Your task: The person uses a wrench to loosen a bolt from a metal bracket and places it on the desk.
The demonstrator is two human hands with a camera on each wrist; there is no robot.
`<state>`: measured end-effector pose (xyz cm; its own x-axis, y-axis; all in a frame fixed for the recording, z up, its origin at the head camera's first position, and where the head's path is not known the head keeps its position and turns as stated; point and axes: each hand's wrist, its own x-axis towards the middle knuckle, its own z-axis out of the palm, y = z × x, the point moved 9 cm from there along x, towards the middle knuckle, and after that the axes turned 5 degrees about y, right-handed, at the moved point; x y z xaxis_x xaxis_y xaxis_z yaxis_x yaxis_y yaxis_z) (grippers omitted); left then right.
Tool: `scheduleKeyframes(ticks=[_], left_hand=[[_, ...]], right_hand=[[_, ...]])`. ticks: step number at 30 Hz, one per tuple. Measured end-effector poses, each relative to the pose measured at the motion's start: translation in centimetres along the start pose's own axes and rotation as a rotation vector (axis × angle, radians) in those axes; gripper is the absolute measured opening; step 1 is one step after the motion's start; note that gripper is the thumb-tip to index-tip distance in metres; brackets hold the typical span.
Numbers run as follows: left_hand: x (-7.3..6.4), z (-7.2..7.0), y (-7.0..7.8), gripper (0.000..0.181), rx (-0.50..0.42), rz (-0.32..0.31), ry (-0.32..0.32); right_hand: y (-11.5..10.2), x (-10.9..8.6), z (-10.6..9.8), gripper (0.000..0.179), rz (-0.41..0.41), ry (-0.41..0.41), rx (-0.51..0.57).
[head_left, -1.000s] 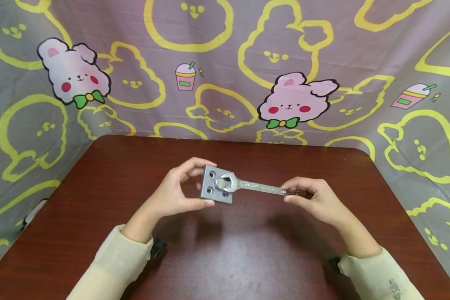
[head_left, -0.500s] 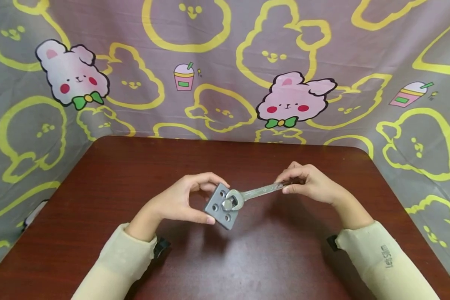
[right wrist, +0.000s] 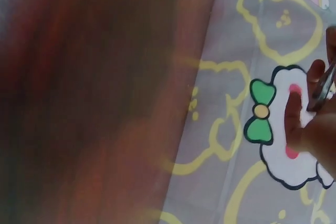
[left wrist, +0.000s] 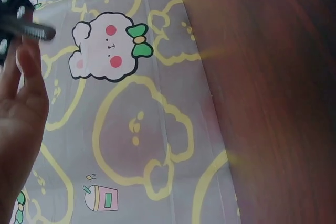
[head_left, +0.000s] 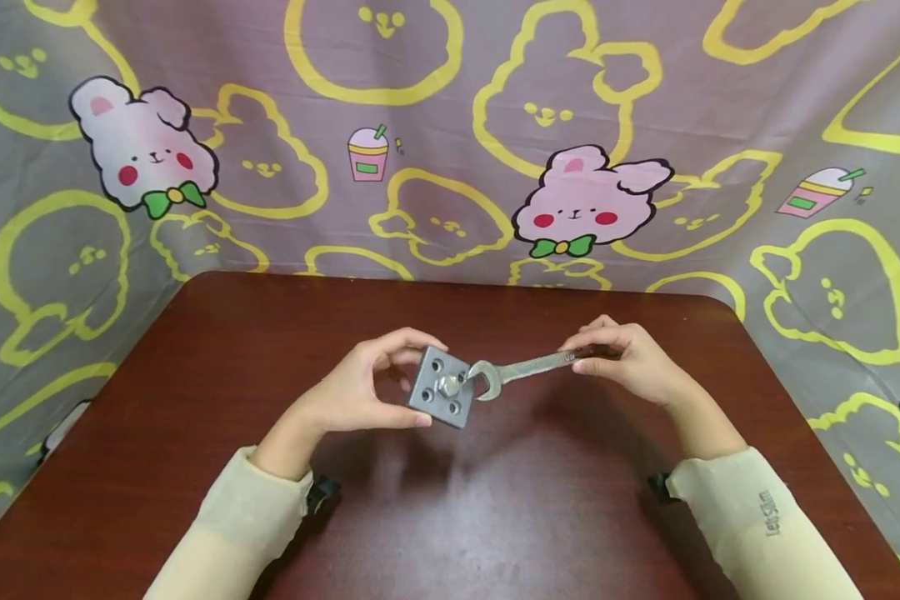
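Between thumb and fingers my left hand point(head_left: 352, 387) grips a grey square plate point(head_left: 437, 410) by its edges, above the table. A hex bolt point(head_left: 449, 385) sits in the plate's middle, among several round holes; in the left wrist view its threaded shank point(left wrist: 37, 31) sticks out of the back. My right hand point(head_left: 630, 358) pinches the handle of a silver open-end wrench point(head_left: 528, 367). The wrench's open jaw lies just right of the bolt head, apart from it, and overlaps the plate's right edge in the head view. Whether it touches the plate I cannot tell.
Both hands are over a dark red-brown table point(head_left: 495, 517) with rounded far corners. A grey-pink cloth point(head_left: 450, 125) printed with rabbits and cups hangs behind it and along both sides. Dark straps show at both cuffs.
The wrench has come off the bolt head and moved to the right. The plate tilted and dipped, then rose a little; the right hand went up slightly.
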<state>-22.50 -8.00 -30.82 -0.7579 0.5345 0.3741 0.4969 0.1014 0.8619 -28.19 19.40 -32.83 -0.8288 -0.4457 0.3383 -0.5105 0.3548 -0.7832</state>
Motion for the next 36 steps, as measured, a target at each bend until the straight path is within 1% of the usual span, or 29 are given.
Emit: scheduleKeyframes(ticks=[4,8,12,14,17,21,24,27,30,36], left_hand=[[0.3,-1.3,0.0,0.071,0.036,0.019,0.163],[0.5,-2.1,0.0,0.074,0.046,0.038,0.29],[0.7,-2.4,0.3,0.075,0.083,0.067,0.378],[0.8,-2.4,0.6,0.075,0.105,0.095,0.411],[1.0,-2.4,1.0,0.076,0.13,0.145,0.453],[0.9,-2.5,1.4,0.075,0.137,0.182,0.485],[0.7,-2.5,1.4,0.075,0.131,0.189,0.498],[0.6,-2.5,1.4,0.076,0.127,0.192,0.504],[0.6,-2.4,1.4,0.077,0.126,0.194,0.494],[0.8,-2.2,1.7,0.074,0.125,0.194,0.443]], right_hand=[[-1.1,-1.3,0.2,0.022,0.026,0.077,-0.013],[-2.3,-2.1,0.8,0.021,0.078,0.164,-0.051],[-3.1,-2.9,1.1,0.023,0.112,0.273,-0.006],[-3.5,-3.2,1.4,0.023,0.095,0.305,0.028],[-4.1,-3.5,2.0,0.023,0.052,0.318,0.063],[-4.3,-3.6,2.4,0.024,0.028,0.33,0.055],[-4.3,-3.7,2.4,0.025,0.012,0.338,0.031],[-4.6,-3.9,2.4,0.024,-0.034,0.332,0.001],[-4.8,-3.9,2.4,0.024,-0.072,0.325,-0.009],[-4.6,-3.3,2.4,0.027,-0.072,0.292,-0.038]])
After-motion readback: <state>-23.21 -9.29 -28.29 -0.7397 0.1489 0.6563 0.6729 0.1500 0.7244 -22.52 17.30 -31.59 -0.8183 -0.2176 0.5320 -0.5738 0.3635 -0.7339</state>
